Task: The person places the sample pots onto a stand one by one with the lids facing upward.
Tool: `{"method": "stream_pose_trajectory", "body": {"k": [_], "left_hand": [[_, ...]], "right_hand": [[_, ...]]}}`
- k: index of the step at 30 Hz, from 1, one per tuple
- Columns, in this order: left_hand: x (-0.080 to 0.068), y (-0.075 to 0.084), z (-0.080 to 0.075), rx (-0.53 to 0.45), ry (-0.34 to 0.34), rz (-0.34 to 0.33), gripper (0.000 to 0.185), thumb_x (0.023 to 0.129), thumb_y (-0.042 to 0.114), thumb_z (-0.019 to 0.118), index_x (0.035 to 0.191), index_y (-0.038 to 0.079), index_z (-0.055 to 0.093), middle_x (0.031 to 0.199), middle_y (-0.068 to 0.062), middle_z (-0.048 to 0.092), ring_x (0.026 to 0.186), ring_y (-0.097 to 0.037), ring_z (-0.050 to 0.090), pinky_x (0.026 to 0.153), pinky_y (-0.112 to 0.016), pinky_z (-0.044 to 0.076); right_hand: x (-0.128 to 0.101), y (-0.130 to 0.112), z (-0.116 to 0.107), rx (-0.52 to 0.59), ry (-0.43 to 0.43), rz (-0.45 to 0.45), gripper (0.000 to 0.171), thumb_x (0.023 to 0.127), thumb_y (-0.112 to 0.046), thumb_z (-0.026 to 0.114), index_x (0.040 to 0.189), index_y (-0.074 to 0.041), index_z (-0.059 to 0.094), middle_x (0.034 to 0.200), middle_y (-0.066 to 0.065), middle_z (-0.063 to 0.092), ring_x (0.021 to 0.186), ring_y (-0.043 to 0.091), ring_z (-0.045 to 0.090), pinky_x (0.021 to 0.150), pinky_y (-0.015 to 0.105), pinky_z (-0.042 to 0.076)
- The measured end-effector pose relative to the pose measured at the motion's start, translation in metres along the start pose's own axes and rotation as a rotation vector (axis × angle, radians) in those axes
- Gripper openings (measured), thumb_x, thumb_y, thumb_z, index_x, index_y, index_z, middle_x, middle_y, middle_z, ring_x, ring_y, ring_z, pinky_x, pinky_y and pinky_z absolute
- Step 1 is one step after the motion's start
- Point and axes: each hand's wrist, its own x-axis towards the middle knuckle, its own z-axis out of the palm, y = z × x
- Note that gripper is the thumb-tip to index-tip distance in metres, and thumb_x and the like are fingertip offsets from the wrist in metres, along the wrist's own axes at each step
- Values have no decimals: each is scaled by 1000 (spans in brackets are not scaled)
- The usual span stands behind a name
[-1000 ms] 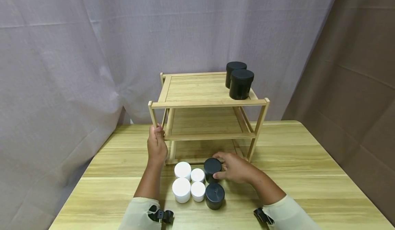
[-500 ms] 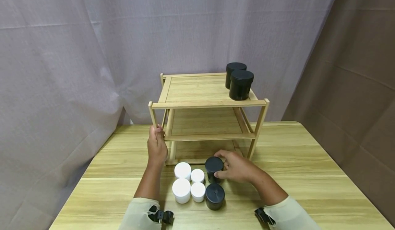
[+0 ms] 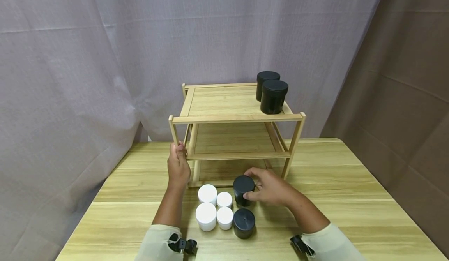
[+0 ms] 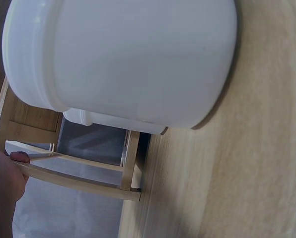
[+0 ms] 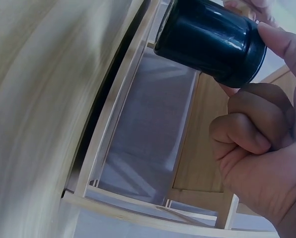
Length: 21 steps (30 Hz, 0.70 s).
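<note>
Hands at work on a wooden table (image 3: 333,198): right hand (image 3: 271,191) pinches a black jar (image 3: 243,189) w/ thumb and fingers, just in front of the bamboo rack (image 3: 235,117), beside four white jars (image 3: 214,210) and a second black one (image 3: 244,223). Left hand (image 3: 177,166) clasps the rack's front-left post, steadying it. Two black jars (image 3: 271,93) already sit top right. Best approach, by the look of it: keep the jar upright, lift clear of its neighbours, keep the rack braced, set down beside the pair w/o knocking them.
</note>
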Motion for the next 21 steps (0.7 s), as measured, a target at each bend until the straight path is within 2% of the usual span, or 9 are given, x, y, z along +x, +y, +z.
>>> {"method": "stream_pose_trajectory", "body": {"k": [4,10,14,15,18,19,21], "left_hand": [[0,-1,0,-5,-3,-4,42,119,30,33,120,-8,50,90,-16,53,81,-19,46,72,-23,41],[0,0,1,-7,4,2,41,118,30,34,120,-8,51,91,-18,55,82,-19,47,73,-23,42],[0,-1,1,-4,3,-2,41,118,29,34,120,-8,51,91,-20,56,82,-20,48,74,-23,43],[0,-1,1,-2,5,-4,40,118,29,34,120,-8,51,92,-20,56,83,-19,49,74,-23,43],[0,-2,0,3,6,-10,41,118,29,34,120,-8,50,92,-20,56,82,-20,49,74,-24,43],[0,-2,1,3,10,-11,41,118,29,34,120,-9,50,92,-21,57,83,-20,49,75,-24,43],[0,-1,1,7,14,-9,42,118,30,35,120,-9,51,92,-22,58,84,-20,50,75,-24,44]], "right_hand": [[-1,0,-2,-11,3,-7,61,88,-21,90,137,4,62,92,4,77,55,5,49,55,20,43],[-2,-1,-5,10,7,-26,61,89,-20,89,137,5,61,108,11,79,68,6,65,64,20,52],[-3,-3,-6,-5,19,-27,61,89,-22,90,137,3,63,109,10,79,65,4,62,65,21,52],[-4,-4,-6,-11,21,-24,60,89,-22,90,137,2,63,105,8,78,60,4,56,62,21,50],[-5,-7,-7,-10,23,-24,60,89,-21,89,138,0,63,92,2,75,56,3,49,60,21,48],[-6,-8,-8,-8,26,-20,60,89,-21,89,138,-1,63,86,0,72,56,4,49,59,21,47],[-8,-10,-9,-6,33,-11,60,89,-21,90,139,-3,63,71,-5,60,53,4,40,55,21,42]]}}
